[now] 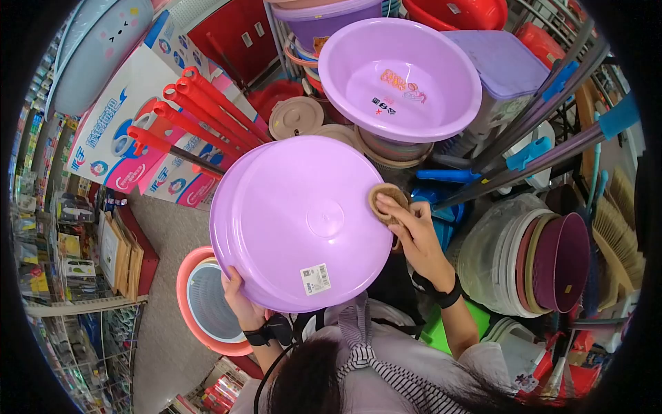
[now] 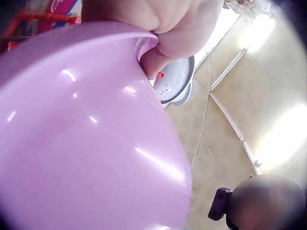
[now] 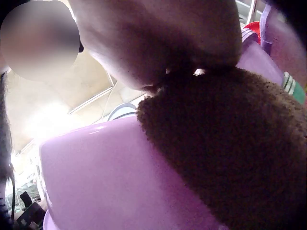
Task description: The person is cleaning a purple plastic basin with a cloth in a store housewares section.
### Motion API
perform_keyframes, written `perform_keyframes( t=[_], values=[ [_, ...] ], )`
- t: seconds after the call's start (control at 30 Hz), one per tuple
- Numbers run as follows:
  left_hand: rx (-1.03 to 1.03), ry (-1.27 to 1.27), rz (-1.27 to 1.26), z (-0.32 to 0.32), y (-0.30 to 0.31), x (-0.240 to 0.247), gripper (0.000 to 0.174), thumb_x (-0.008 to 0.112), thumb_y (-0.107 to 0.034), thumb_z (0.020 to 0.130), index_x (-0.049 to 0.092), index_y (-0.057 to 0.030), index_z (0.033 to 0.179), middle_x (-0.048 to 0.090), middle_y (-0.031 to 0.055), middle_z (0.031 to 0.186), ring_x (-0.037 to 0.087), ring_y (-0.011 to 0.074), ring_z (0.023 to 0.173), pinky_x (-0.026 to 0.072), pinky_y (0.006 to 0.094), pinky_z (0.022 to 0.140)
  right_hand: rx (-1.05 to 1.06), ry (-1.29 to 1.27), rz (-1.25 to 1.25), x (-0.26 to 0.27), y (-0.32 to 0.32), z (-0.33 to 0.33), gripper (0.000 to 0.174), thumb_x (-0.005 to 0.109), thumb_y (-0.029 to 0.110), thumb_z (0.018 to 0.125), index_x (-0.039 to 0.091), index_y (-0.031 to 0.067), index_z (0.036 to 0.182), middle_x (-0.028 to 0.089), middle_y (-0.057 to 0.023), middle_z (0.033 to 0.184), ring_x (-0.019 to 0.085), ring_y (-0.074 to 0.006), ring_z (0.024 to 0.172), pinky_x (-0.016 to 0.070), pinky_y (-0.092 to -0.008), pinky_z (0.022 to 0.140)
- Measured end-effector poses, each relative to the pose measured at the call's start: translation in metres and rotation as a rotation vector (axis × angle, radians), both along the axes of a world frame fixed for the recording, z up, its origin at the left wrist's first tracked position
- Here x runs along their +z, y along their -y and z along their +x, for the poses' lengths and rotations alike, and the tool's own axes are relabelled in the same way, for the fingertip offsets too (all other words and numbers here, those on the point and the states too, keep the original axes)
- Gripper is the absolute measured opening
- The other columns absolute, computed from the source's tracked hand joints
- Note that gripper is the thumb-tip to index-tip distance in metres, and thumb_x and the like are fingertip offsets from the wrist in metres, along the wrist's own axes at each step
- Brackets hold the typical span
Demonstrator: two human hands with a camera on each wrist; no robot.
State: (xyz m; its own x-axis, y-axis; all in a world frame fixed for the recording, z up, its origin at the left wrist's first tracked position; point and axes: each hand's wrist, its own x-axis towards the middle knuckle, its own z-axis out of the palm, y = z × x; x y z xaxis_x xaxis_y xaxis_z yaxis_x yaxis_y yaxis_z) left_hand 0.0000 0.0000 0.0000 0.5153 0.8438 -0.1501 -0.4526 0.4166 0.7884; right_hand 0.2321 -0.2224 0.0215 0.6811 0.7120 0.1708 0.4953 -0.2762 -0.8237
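Note:
A purple plastic basin [image 1: 289,221], its underside turned up, is held in front of the body; a white barcode label [image 1: 315,279] is stuck near its lower edge. The left hand [image 1: 243,303] grips the rim at the lower left, and in the left wrist view the thumb hooks round that rim. In the right hand [image 1: 417,238] is a bunched brown cloth [image 1: 387,202], pressed against the basin's right side. The right wrist view shows the cloth [image 3: 230,143] hanging down over the basin wall [image 3: 110,177].
Another purple basin [image 1: 400,79], open side up, rests on a stack ahead. Red-handled poles [image 1: 207,114] stand before pink-white boxes [image 1: 117,117] at left. Blue-clipped poles [image 1: 538,155] slant in from the right, above stacked tubs [image 1: 524,262]. A pink basket [image 1: 189,297] sits on the floor.

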Motion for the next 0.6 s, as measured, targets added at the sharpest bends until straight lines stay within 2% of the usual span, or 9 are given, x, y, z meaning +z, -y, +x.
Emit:
perform_keyframes(
  t=[0.07,0.17,0.2,0.33,0.47,0.57,0.6],
  values=[
    [-0.049,0.025,-0.029,-0.006,-0.001,0.0,0.043,0.053,-0.022,0.098,0.042,0.0025,0.132,0.056,0.0164,0.124,0.06,0.0266,0.108,0.0514,0.0381,0.092,0.003,-0.128,0.096,-0.002,0.008,-0.013,0.045,0.058,-0.001,0.087,0.059,0.0126,0.13,0.063,-0.0001,0.125,0.038,-0.0213,0.085,0.0502,-0.0236,0.068],
    [-0.028,0.02,-0.061,-0.003,-0.008,-0.012,0.042,0.053,-0.022,0.098,0.044,0.0028,0.131,0.057,0.0163,0.124,0.061,0.0256,0.106,0.0517,0.0374,0.091,0.084,-0.039,0.085,0.0,0.016,-0.018,0.044,0.055,-0.004,0.087,0.06,0.0113,0.129,0.064,0.0009,0.122,0.038,-0.0203,0.085,0.0502,-0.0236,0.066],
    [-0.024,0.006,-0.062,-0.005,-0.008,-0.008,0.042,0.053,-0.022,0.098,0.044,0.0028,0.131,0.057,0.0163,0.124,0.061,0.0256,0.106,0.0517,0.0374,0.091,0.1,-0.162,0.109,0.002,0.018,-0.028,0.046,0.053,-0.006,0.086,0.061,0.0109,0.128,0.065,0.0023,0.12,0.038,-0.0202,0.085,0.0508,-0.0235,0.068],
    [-0.026,0.035,-0.078,0.002,-0.006,-0.003,0.041,0.053,-0.022,0.098,0.044,0.0024,0.131,0.057,0.0162,0.124,0.061,0.0251,0.107,0.052,0.0381,0.091,0.311,0.07,0.093,0.014,0.015,-0.038,0.049,0.063,-0.003,0.077,0.062,0.0119,0.124,0.06,0.0001,0.133,0.045,-0.02,0.083,0.0345,-0.0274,0.081],
    [-0.012,0.043,-0.116,0.007,-0.001,-0.001,0.041,0.052,-0.022,0.099,0.045,0.0022,0.131,0.058,0.0157,0.123,0.06,0.0253,0.109,0.0512,0.0395,0.093,0.169,0.16,0.016,0.036,-0.001,-0.054,0.058,0.064,-0.005,0.073,0.059,0.0124,0.128,0.06,0.0001,0.132,0.045,-0.0209,0.082,0.0359,-0.0276,0.081],
    [-0.046,0.087,-0.09,0.012,0.004,0.0,0.041,0.052,-0.023,0.099,0.045,0.002,0.131,0.058,0.0159,0.123,0.06,0.0254,0.109,0.0493,0.04,0.095,0.159,0.218,0.028,0.044,-0.01,-0.056,0.057,0.064,-0.005,0.073,0.059,0.0109,0.128,0.059,0.0008,0.133,0.045,-0.0209,0.081,0.0367,-0.0269,0.08],
    [-0.044,0.083,-0.087,0.014,0.006,0.002,0.041,0.052,-0.023,0.099,0.045,0.002,0.131,0.058,0.0159,0.123,0.06,0.0254,0.109,0.0493,0.04,0.095,0.165,0.233,0.052,0.044,-0.015,-0.059,0.053,0.062,-0.002,0.075,0.061,0.0115,0.127,0.058,0.0031,0.134,0.043,-0.0207,0.077,0.0383,-0.0266,0.077]
  ],
)
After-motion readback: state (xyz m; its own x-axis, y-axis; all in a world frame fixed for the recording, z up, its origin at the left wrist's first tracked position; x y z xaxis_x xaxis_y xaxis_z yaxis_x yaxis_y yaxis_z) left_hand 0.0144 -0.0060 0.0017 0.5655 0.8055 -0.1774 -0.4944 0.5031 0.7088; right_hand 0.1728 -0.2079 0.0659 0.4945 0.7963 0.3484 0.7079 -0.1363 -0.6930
